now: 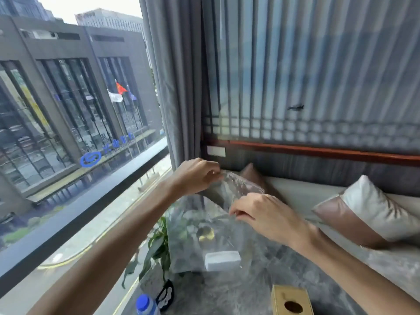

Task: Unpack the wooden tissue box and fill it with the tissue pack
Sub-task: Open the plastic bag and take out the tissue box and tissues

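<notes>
While both hands, L (200, 176) & R (256, 214), pinch the clear plastic bag (204, 230) held up w/ white tissue pack (222, 260) inside, wooden tissue box (292, 300) sits on tabletop (238, 292).

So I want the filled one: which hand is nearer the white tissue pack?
The right hand, lower on the clear plastic bag; the left hand pinches higher.

A blue-capped bottle (146, 305) stands at the marbled desk (250, 289) edge beside a leafy plant (156, 244) (cushions (368, 212) lie right).
</notes>
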The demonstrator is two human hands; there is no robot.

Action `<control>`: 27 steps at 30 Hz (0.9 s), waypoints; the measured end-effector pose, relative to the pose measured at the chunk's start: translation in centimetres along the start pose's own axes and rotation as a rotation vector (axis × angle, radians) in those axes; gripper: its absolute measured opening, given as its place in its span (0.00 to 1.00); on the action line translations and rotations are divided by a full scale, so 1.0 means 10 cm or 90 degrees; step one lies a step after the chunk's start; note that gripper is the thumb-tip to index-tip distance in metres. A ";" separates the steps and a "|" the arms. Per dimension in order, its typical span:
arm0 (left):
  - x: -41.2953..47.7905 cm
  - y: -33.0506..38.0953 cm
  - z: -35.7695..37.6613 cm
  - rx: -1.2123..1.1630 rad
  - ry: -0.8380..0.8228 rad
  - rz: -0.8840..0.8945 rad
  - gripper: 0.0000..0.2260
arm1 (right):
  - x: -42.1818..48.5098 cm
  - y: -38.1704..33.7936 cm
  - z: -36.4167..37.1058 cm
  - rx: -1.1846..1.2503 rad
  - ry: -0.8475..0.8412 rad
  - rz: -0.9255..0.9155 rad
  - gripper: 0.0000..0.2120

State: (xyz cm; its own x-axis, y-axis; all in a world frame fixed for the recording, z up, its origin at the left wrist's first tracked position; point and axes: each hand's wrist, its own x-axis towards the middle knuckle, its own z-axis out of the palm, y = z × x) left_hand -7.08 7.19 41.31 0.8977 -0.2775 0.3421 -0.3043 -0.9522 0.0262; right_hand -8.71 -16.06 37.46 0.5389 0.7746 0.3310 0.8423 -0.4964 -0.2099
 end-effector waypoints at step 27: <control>-1.88 1.42 2.13 -0.117 -0.108 -0.048 0.17 | -1.48 -0.58 2.50 -0.032 -0.501 0.255 0.16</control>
State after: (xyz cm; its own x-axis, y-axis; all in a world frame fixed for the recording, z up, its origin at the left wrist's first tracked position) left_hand -21.50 -3.85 15.26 0.9557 -0.2392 0.1715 -0.2739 -0.9362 0.2204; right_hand -21.53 -14.88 10.76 0.6538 0.5748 -0.4921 0.5993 -0.7904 -0.1270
